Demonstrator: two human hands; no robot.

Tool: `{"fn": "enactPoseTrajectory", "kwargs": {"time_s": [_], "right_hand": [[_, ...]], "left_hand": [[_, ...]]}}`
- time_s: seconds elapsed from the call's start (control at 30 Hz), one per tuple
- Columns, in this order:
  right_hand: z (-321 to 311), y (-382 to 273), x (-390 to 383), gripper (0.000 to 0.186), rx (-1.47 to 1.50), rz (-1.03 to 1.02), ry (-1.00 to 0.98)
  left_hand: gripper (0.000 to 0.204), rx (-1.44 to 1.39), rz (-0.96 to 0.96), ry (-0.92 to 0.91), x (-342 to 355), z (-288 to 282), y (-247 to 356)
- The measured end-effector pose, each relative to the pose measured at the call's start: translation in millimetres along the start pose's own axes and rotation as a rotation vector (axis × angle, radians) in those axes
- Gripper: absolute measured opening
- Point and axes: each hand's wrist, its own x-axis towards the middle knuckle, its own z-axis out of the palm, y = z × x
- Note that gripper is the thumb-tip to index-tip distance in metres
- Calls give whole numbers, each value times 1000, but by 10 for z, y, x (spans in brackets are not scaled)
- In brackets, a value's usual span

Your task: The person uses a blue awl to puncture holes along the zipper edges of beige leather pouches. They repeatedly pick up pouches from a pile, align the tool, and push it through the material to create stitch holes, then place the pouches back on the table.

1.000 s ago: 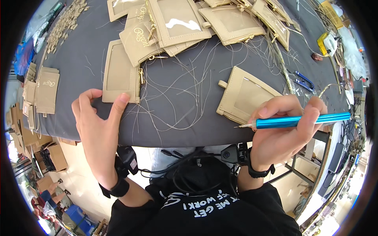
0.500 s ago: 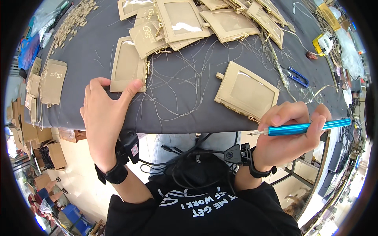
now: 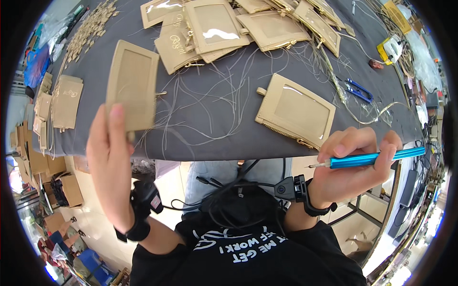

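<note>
My left hand [image 3: 110,159] pinches the lower end of a beige zipped card holder [image 3: 136,78], raised off the table near its left front. The holder has a clear window, and its zip pull sticks out on the right side. In my right hand [image 3: 350,174] lies a blue pen-shaped tool [image 3: 358,158] with a fine metal tip, pointing left past the table's front edge. Just beyond that hand, another zipped card holder [image 3: 299,112] rests flat and slanted, apart from the tool tip.
Several beige card holders [image 3: 217,33] are heaped at the back. Loose threads [image 3: 210,109] trail over the grey tabletop [image 3: 191,148]. Blue thread snips [image 3: 359,90] lie right. More beige pieces [image 3: 67,102] stand stacked left, and small tan scraps [image 3: 90,31] lie far left.
My left hand has lifted the card holder off the table and moved it left, tilting it up. My right hand keeps the blue tool, almost unmoved.
</note>
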Motion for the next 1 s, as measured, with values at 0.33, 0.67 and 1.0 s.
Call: {"fn": "enactPoseTrajectory", "kwargs": {"time_s": [0.33, 0.67, 1.0], "right_hand": [[-222, -94, 50, 48, 433, -218, -79], [252, 69, 19, 28, 115, 7, -94], [456, 313, 30, 33, 99, 208, -183]], "left_hand": [[46, 67, 687, -95, -476, 663, 336], [47, 33, 643, -339, -319, 573, 291], [24, -67, 562, -240, -97, 748, 254]]}}
